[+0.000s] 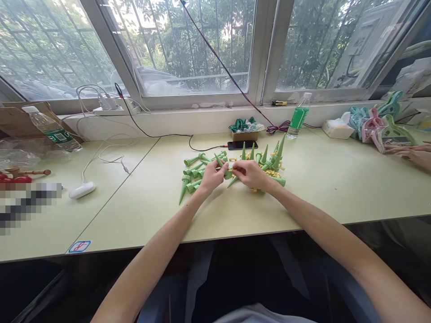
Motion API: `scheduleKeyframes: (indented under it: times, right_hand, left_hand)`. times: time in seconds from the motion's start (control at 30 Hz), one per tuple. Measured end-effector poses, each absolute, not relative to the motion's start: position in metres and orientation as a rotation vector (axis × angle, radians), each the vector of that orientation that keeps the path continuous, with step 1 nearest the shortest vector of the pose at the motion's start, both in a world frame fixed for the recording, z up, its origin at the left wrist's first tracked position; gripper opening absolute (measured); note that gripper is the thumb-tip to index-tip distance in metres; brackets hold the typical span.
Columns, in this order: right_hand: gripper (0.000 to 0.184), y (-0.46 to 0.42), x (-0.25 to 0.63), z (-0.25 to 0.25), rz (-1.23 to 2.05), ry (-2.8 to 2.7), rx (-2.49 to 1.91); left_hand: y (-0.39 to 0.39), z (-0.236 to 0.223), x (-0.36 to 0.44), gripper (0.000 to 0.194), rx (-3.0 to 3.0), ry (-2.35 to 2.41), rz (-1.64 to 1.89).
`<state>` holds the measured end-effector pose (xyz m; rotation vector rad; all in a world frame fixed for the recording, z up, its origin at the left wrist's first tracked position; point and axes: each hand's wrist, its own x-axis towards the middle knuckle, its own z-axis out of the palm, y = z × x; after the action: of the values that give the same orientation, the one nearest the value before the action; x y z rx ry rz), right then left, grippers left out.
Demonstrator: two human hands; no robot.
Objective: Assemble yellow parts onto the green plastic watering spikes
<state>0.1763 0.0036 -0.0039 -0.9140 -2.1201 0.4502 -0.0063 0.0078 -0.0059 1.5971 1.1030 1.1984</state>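
My left hand is closed around a green plastic watering spike, its pointed end sticking up past my thumb. Against that spike's wide end, my right hand pinches a small yellow part, mostly covered by the fingertips. Several similar green spikes lie in a loose group beside my left hand. To the right, other green spikes stand or lean with their points up, with small yellow pieces scattered among them.
Behind the spikes lie a phone on a cable and a small box with green material. Bottles stand at right and left. A white adapter lies left. Tissues, bagged plastic clips and another person's hand are right.
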Motion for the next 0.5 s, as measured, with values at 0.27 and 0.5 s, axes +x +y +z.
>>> scheduleKeyframes:
  times: [0.27,0.5]
  right_hand:
    - [0.016,0.0046,0.177,-0.004,0.468,-2.14,-0.918]
    - [0.015,0.0044,0.1755,-0.0053,0.439,-2.102,-0.931]
  left_hand:
    - [0.0057,-0.0047,-0.0072,0.031,1.581,1.079,1.179]
    - [0.0077,-0.0057,-0.007,0.032,1.557,1.055,1.172]
